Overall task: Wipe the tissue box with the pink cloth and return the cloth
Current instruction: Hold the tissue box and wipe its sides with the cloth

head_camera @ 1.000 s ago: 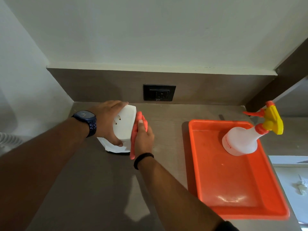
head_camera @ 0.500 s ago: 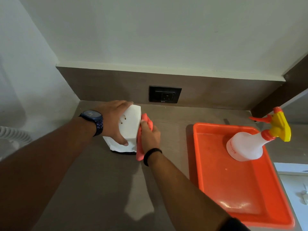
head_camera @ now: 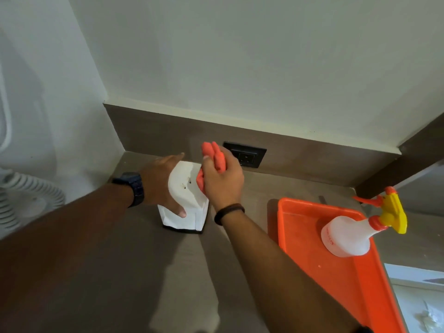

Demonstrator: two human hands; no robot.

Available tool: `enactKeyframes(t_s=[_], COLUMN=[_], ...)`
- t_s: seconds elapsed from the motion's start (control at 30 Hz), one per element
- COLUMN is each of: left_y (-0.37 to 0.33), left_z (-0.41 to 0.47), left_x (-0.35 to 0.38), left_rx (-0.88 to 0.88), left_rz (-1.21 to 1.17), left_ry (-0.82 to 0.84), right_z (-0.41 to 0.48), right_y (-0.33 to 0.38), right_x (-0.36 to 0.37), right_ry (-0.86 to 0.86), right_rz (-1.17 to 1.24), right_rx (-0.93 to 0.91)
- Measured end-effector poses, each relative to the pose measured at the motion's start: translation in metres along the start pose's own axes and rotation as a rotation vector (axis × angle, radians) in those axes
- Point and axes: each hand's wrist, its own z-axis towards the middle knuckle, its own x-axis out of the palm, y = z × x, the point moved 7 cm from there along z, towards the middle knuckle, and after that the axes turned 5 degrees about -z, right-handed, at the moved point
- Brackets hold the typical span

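A white tissue box [head_camera: 186, 207] stands tilted on the brown counter [head_camera: 149, 272], near the back left corner. My left hand [head_camera: 163, 186] grips it from the left, thumb on its front face, a dark watch on the wrist. My right hand [head_camera: 222, 181] is closed around the bunched pink cloth [head_camera: 215, 157], which rises above the box's upper right edge. The cloth's lower fold touches the box's right side.
An orange tray [head_camera: 305, 227] lies on the counter to the right, holding a white spray bottle [head_camera: 348, 236] with a yellow and red trigger. A black wall socket [head_camera: 247, 155] sits in the backsplash behind the hands. A white ribbed hose [head_camera: 28, 195] is at far left.
My right hand has lifted the cloth from the box's right side up to its top edge. The view has shifted, so box and tray sit lower in frame.
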Motion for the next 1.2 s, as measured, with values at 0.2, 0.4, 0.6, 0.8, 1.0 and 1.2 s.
enactKeyframes(t_s=[0.2,0.4,0.6,0.8,1.0,1.2], left_y=[0.008,-0.005,-0.002,-0.006,-0.007,-0.009], left_z=[-0.008,-0.004,0.0,-0.002,-0.014,-0.013], left_x=[-0.004,-0.004,0.003,0.004,0.004,0.006], left_rx=[0.059,0.197,0.223,0.2,0.188,0.202], left_rz=[-0.139,-0.129,-0.149,-0.249,-0.222,-0.215], left_ry=[-0.054,-0.071,-0.047,-0.072,-0.17,-0.144], right_z=[0.004,-0.002,-0.019,0.0,0.003,-0.006], right_y=[-0.015,-0.01,-0.006,-0.015,-0.003,-0.011], right_x=[0.048,0.051,0.044,0.03,0.057,0.035], right_ry=[0.407,0.383,0.42,0.403,0.412,0.454], right_rz=[-0.822,-0.94,-0.925,-0.843,-0.875,-0.814], right_rx=[-0.267,-0.413,-0.593,-0.4,-0.367,-0.551])
